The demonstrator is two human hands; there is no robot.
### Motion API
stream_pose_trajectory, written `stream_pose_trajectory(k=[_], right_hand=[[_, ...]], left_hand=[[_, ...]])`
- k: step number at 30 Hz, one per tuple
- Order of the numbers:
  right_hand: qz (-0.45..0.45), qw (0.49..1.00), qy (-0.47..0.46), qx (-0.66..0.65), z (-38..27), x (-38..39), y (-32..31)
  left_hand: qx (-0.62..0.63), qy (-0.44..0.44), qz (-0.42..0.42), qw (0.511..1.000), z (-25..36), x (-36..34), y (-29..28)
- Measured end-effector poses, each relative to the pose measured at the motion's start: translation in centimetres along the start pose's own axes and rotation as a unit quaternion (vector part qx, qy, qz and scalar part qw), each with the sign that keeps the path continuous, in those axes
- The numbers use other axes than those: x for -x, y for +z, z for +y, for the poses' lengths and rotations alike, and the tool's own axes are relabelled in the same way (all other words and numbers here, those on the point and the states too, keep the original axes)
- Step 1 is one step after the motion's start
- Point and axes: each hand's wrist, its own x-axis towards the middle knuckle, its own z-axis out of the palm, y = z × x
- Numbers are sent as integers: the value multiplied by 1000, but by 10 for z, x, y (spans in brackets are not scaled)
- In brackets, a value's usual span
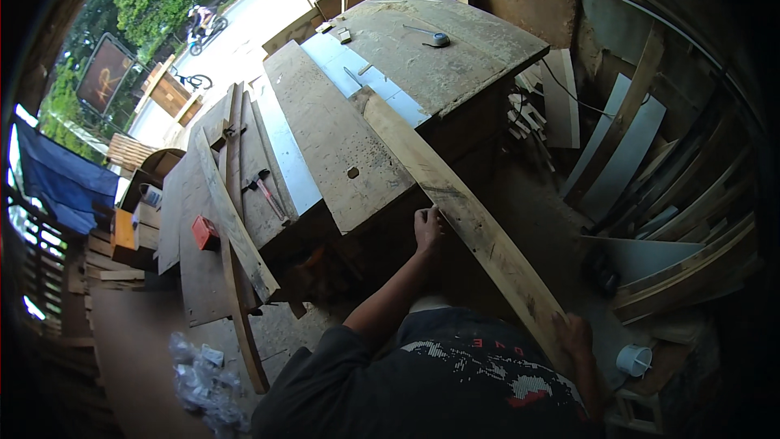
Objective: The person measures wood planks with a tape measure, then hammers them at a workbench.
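A long, weathered wooden plank slants from the table edge down toward my right side, its far end resting on the tabletop. My right hand is closed on the plank's near end, with the fingers along its right edge. My left hand is closed in a loose fist against the plank's left edge, about midway along. A tiny pale spot shows at its fingertips, too small to tell what it is. Beyond the plank's far end, a metal rod-like tool lies on a white strip of the table.
The worktable carries a tape measure. On the left stand a hammer, a red box and narrow boards. Offcuts lean at the right, near a white bucket. Plastic wrapping lies lower left.
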Motion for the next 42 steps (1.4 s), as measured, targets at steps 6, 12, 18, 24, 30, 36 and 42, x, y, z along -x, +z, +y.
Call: stream_pose_trajectory(k=[6,12,18,24,30,36,42], right_hand=[[20,999,-41,23,-10,2,-8],[1,999,-42,8,-13,-2,-5],[-2,999,-47,-17,-23,-11,1],[4,998,-59,-2,-37,-19,1],[-5,999,-47,16,-41,-26,6],[-1,999,-44,25,-45,-33,13],[-4,999,-41,8,-63,-36,14]], left_hand=[[-391,386,19,836,68,13,23],[-640,381,-78,663,83,-27,23],[-633,379,-108,666,91,-40,14],[-638,381,-108,661,100,-42,9],[-631,385,-105,665,101,-49,6],[-633,376,-106,668,100,-62,2],[-640,355,-119,671,106,-73,-4]])
